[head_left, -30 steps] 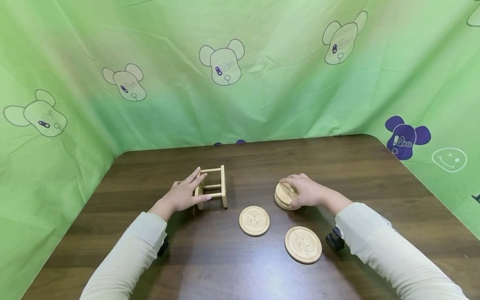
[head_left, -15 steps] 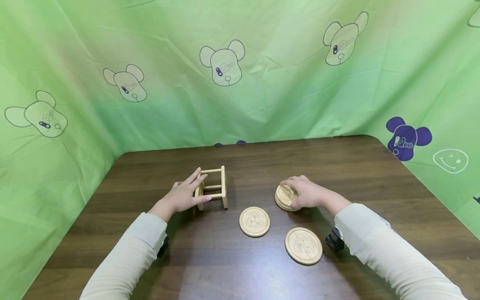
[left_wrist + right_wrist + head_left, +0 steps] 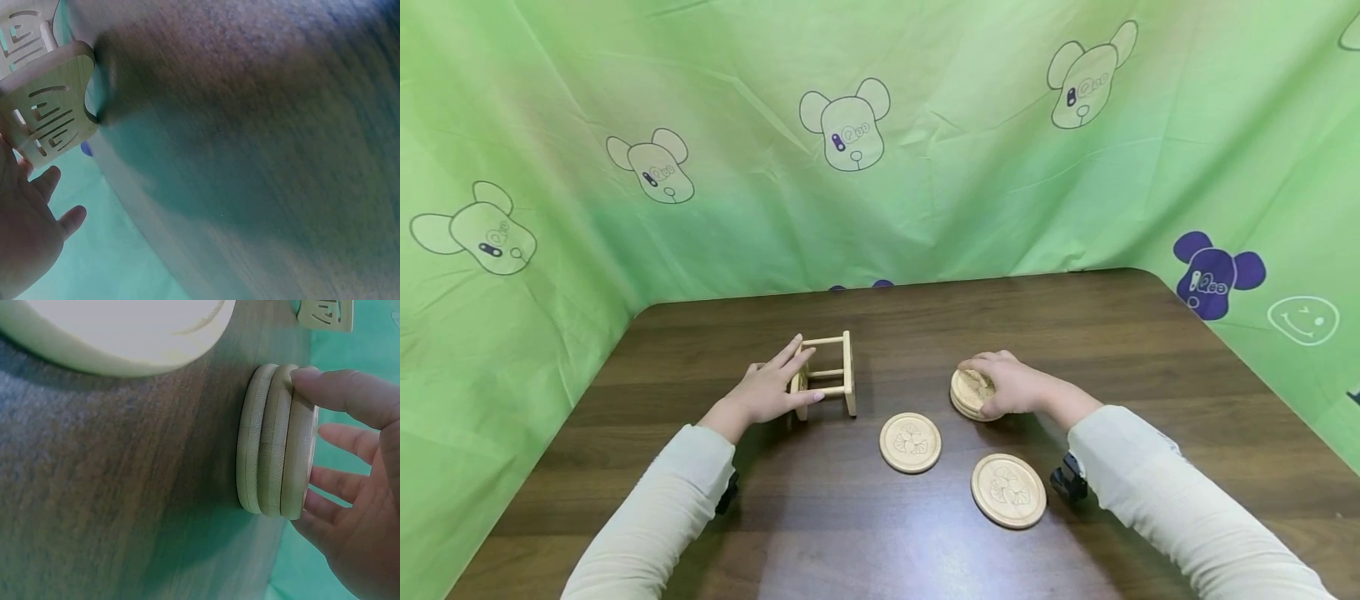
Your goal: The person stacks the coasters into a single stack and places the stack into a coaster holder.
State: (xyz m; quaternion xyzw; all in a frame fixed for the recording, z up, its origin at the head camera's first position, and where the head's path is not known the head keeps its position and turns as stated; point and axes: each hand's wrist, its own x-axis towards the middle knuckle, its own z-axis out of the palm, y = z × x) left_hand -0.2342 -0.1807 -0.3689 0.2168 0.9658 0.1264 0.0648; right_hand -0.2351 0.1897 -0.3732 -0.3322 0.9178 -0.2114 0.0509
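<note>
The left hand (image 3: pixel 763 390) rests on a small wooden coaster rack (image 3: pixel 849 371), its fingers straight and spread over the left panel and the thumb across the front. In the left wrist view the rack's cut-out side panel (image 3: pixel 53 115) stands beside that hand, two fingertips (image 3: pixel 74 219) free of it. On the right, the right hand (image 3: pixel 1017 385) grips the top round wooden coaster (image 3: pixel 301 450) of a stack of three, thumb at one rim and fingers round the other. The lower coasters (image 3: pixel 251 440) lie under it, slightly offset. Its leaf carving is partly hidden by the hand.
Two loose coasters with leaf carvings lie nearer the person: one coaster (image 3: pixel 910 443) in the middle and another coaster (image 3: pixel 1008 492) by the right wrist. The brown wooden table (image 3: pixel 820 533) ends at a green printed curtain (image 3: pixel 737 242).
</note>
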